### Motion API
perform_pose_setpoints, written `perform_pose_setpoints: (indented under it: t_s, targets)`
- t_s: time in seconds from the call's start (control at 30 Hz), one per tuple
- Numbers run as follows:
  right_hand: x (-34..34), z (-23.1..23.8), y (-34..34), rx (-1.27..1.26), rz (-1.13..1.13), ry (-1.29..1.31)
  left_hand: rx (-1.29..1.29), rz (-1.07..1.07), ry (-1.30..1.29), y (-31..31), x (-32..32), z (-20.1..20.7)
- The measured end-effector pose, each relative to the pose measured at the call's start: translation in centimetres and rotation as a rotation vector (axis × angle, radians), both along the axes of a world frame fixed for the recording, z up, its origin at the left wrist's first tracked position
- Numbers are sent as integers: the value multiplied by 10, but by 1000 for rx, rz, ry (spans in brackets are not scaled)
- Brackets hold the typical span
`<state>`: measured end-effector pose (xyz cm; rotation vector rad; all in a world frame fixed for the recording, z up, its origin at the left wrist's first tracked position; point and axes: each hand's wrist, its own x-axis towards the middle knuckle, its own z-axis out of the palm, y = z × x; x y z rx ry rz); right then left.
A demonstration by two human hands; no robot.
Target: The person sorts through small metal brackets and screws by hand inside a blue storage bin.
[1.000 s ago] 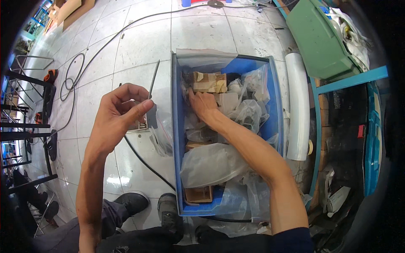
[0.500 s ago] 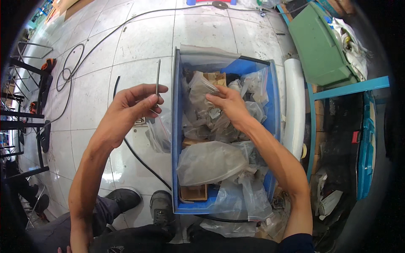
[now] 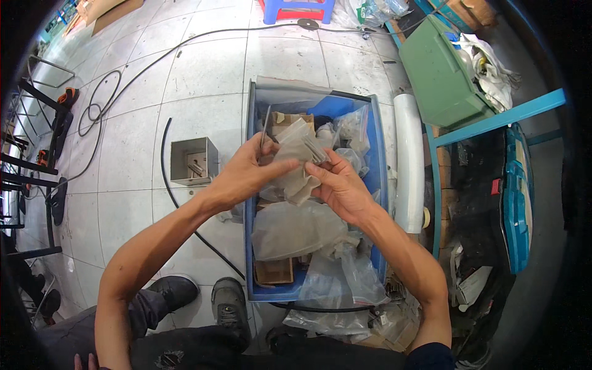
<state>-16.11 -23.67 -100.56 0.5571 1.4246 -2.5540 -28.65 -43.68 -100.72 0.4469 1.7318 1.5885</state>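
My left hand (image 3: pixel 246 172) is closed around a thin metal rod (image 3: pixel 266 125), which sticks up past its fingers. The left thumb also presses on a cloudy plastic bag (image 3: pixel 295 148). My right hand (image 3: pixel 345 188) pinches the right side of this bag, where several slim metal pieces (image 3: pixel 316 150) show through or at its edge; I cannot tell which. Both hands are over a blue crate (image 3: pixel 250 246) filled with plastic bags. A large cloudy bag (image 3: pixel 296 231) lies in the crate below the hands, and clear bags (image 3: pixel 327 277) hang toward its near edge.
Left of the crate stands an open metal box (image 3: pixel 194 160) with small metal parts inside, beside a black cable (image 3: pixel 197 231). A white roll (image 3: pixel 408 160) lies along the crate's right side. Farther right are a green bin (image 3: pixel 441 74) and a blue metal frame (image 3: pixel 499 117).
My left hand has moved right with the rod and now touches the bag. The right hand has drawn the bag slightly nearer. The metal box has come into sight.
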Motion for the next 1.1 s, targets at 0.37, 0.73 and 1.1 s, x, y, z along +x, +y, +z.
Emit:
perform_pose_setpoints:
  t_s: [0.37, 0.73, 1.1]
  targets:
    - [22, 7, 26, 36, -102, 22, -11, 10, 11, 1, 10, -8]
    - [12, 9, 6, 335, 7, 55, 198, 69, -408, 12, -13, 0]
    - [0, 19, 44, 514, -227, -81, 150, -10, -198, 16, -3, 14]
